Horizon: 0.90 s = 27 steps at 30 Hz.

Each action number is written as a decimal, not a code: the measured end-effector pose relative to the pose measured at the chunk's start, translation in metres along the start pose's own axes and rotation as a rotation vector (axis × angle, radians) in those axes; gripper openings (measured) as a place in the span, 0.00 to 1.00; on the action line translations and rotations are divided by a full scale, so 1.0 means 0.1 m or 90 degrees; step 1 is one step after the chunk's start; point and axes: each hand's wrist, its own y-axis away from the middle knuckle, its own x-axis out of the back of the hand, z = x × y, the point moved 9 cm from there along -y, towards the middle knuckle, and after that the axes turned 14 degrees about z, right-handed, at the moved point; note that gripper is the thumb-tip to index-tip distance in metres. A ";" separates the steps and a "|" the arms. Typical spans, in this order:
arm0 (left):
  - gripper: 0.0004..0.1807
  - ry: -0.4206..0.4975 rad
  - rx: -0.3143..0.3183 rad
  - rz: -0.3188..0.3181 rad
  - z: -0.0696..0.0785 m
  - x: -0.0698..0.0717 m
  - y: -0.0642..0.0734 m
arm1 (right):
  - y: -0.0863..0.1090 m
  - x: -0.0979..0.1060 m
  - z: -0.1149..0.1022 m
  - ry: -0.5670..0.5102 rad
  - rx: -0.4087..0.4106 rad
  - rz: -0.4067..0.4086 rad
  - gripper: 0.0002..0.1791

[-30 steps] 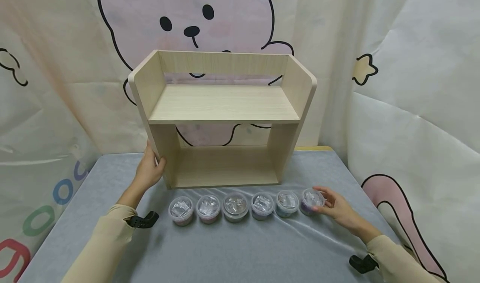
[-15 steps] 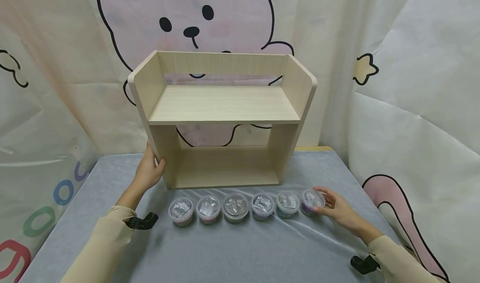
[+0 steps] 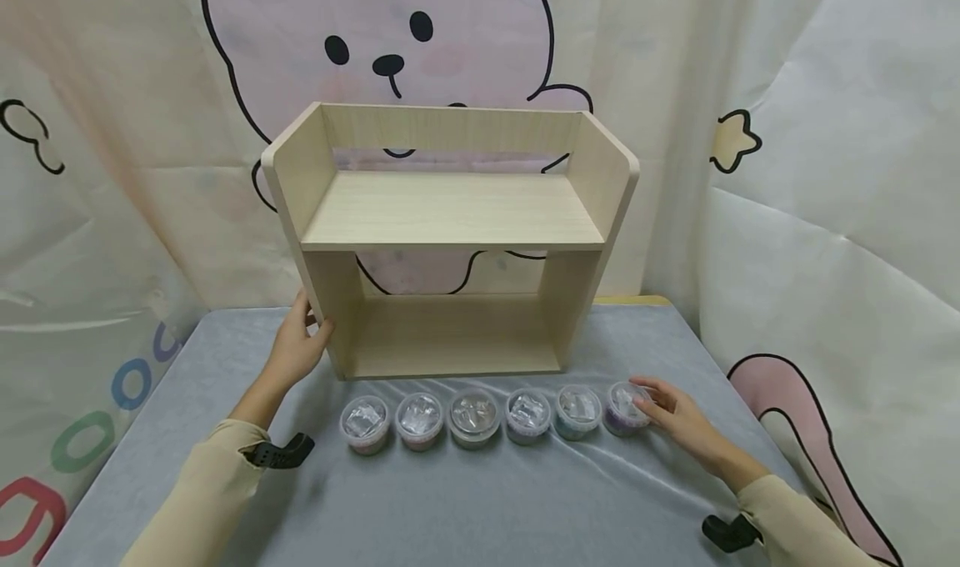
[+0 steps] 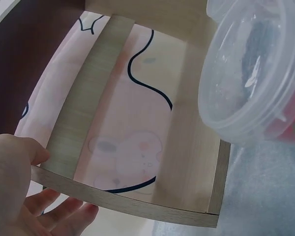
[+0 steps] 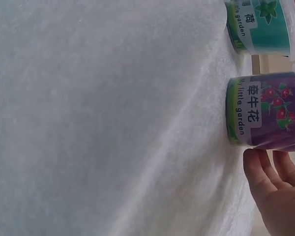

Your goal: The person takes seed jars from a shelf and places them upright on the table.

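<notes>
A pale wooden two-tier shelf (image 3: 450, 210) stands on the table. My left hand (image 3: 296, 346) grips its left side panel near the bottom, thumb on the front edge and fingers around the outside. Several clear-lidded plastic cups (image 3: 474, 418) are lined up in front of the shelf. My right hand (image 3: 678, 421) is at the right end of the row, its fingertips at the side of the cup with the purple label (image 5: 268, 112). In the right wrist view the fingers are fairly straight against that cup. A teal-labelled cup (image 5: 265, 27) is beside it.
A blue-grey cloth (image 3: 465, 509) covers the table, with some creases near the right hand. Printed curtains (image 3: 825, 217) hang behind and on both sides. A cup lid (image 4: 246, 73) looms large in the left wrist view, in front of the shelf.
My right thumb has lifted from the front of the end cup to near its lid. My left hand keeps its hold on the shelf; the cups stay in place.
</notes>
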 end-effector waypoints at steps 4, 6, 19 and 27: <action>0.34 0.014 -0.007 -0.004 0.01 0.01 0.02 | -0.01 0.02 -0.03 -0.002 0.008 0.009 0.30; 0.34 0.020 -0.012 -0.007 0.01 0.01 0.04 | -0.02 0.03 -0.05 -0.007 0.023 0.016 0.29; 0.29 0.024 0.030 0.021 -0.09 0.14 0.21 | -0.08 0.13 -0.33 0.054 0.169 0.115 0.21; 0.23 0.010 0.028 0.067 -0.08 0.27 0.32 | -0.11 0.10 -0.47 0.069 0.198 0.131 0.20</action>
